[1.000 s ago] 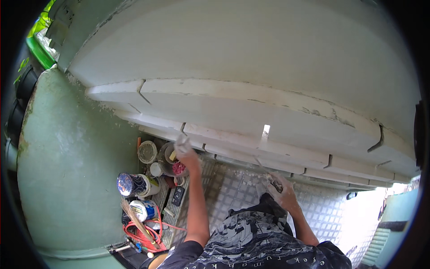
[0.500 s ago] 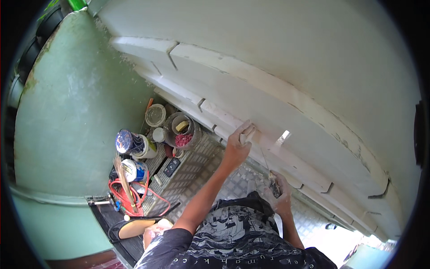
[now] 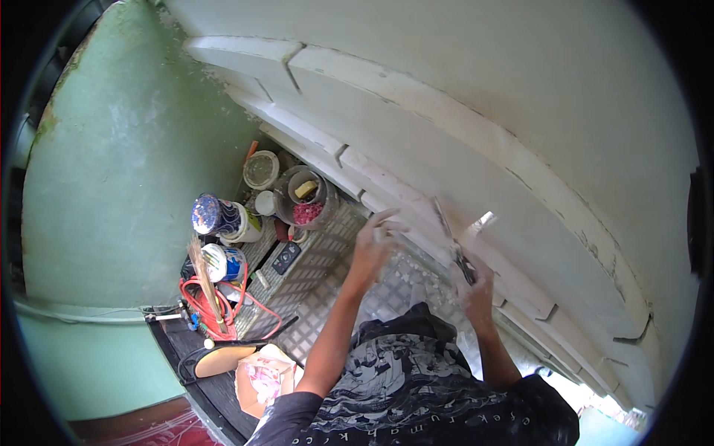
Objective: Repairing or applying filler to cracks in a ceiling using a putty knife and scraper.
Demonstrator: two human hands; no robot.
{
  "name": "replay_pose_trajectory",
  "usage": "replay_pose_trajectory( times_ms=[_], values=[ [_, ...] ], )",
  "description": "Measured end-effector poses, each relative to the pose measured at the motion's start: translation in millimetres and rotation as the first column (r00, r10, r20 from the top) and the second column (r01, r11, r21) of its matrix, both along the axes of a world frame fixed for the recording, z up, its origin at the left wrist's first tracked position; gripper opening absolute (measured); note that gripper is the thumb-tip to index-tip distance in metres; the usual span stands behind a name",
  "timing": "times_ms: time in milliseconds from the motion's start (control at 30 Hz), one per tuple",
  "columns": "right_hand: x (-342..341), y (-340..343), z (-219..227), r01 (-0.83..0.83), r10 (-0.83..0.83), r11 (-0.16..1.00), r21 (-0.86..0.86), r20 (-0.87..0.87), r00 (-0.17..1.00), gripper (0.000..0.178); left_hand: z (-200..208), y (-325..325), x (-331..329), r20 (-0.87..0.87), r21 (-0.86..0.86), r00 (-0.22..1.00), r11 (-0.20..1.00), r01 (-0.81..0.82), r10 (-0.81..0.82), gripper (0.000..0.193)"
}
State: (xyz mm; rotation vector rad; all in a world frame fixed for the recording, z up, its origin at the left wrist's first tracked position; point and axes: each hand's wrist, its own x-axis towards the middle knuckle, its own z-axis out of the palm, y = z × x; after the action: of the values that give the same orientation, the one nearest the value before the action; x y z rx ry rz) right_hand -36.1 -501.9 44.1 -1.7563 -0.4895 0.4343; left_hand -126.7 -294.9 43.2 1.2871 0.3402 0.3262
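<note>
Left of the left hand's fingers, a worn green wall rises, curving through the lens; right of them, a whitish wall steps out in long notched ledges. Beneath them spread patterned floor tiles, and bright daylight floods in, well off to their lower right.

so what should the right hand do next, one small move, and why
Probably ease the thin blade flat against the pale ledge behind it: the right hand holds it by its dark handle, and from this view its tip overlaps that ledge. Whether the two touch, I can't tell.
</note>
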Motion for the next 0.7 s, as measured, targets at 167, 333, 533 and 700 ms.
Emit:
replay_pose_trajectory(
  times_ms=[167, 333, 533, 700],
  values=[
    [12, 41, 3, -0.009, 0.059, 0.978, -0.207, 0.240, 0.969, 0.035, -33, -6, -32, -0.243, -0.137, 0.926, 0.935, -0.327, 0.289, 0.049],
    [13, 60, 7, 0.041, 0.039, 0.974, -0.222, 0.346, 0.937, 0.037, -39, -16, -45, -0.238, -0.130, 0.914, 0.922, -0.364, 0.327, 0.044],
    [4, 70, 8, 0.055, 0.043, 0.955, -0.290, 0.321, 0.946, 0.038, -44, -7, -55, -0.184, -0.023, 0.902, 0.915, -0.402, 0.392, 0.039],
    [4, 59, 5, 0.124, 0.020, 0.963, -0.241, 0.521, 0.853, 0.036, -36, 16, -51, -0.099, 0.120, 0.906, 0.908, -0.401, 0.413, 0.042]
  ],
)
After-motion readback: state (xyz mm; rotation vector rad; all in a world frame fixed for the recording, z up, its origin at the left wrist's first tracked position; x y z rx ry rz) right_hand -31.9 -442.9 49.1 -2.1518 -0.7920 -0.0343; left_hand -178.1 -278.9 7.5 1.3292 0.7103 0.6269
